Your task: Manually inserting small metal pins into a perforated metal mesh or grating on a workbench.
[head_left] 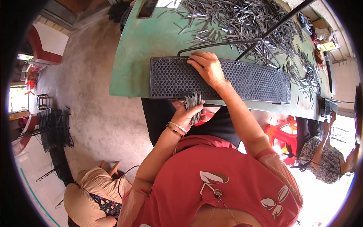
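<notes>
A long black perforated metal panel (249, 81) lies at the table's near edge in front of me. In my left hand (184, 116) is a bundle of thin dark metal strips (193, 106), gripped upright just below the panel's near edge. My right hand (208, 68) lies over the panel, its bent fingers closed at the far edge. Whatever those fingertips hold, if anything, is hidden. Behind that edge rises a black rod frame (227, 44), which slants off toward the upper right.
Loose metal strips (242, 19) are heaped across the green table (130, 64). A red plastic stool (285, 136) stands to the right, with another person (321, 157) working beyond it. Black wire racks (55, 128) stand at the left. Tan padded fabric (90, 193) sits at lower left.
</notes>
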Demonstrator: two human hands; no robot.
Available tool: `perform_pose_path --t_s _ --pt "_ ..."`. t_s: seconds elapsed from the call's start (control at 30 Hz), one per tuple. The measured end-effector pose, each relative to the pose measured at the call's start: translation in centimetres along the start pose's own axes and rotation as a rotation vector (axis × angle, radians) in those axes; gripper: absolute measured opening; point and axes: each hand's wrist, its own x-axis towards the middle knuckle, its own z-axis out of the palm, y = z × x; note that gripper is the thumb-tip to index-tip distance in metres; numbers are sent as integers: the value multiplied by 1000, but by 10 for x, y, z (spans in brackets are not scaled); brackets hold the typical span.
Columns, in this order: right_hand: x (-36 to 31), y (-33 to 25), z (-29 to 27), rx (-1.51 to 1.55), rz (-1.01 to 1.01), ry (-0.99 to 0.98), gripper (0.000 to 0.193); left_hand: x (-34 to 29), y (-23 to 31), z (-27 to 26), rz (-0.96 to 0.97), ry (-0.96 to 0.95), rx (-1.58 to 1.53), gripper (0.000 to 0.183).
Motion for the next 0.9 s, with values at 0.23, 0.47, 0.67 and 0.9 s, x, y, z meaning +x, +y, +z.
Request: perform_pose_path --t_s 0.23,0.47,0.67,0.9 --pt "-8 -49 -56 340 541 -432 21 -5 4 4 121 21 41 20" --pt "-24 -42 -63 646 781 -441 24 0 4 7 174 20 88 20" --pt "-1 -26 -41 316 551 100 18 0 0 7 101 13 65 21" --pt "-4 1 -13 61 236 112 17 2 -9 -2 18 50 29 18"
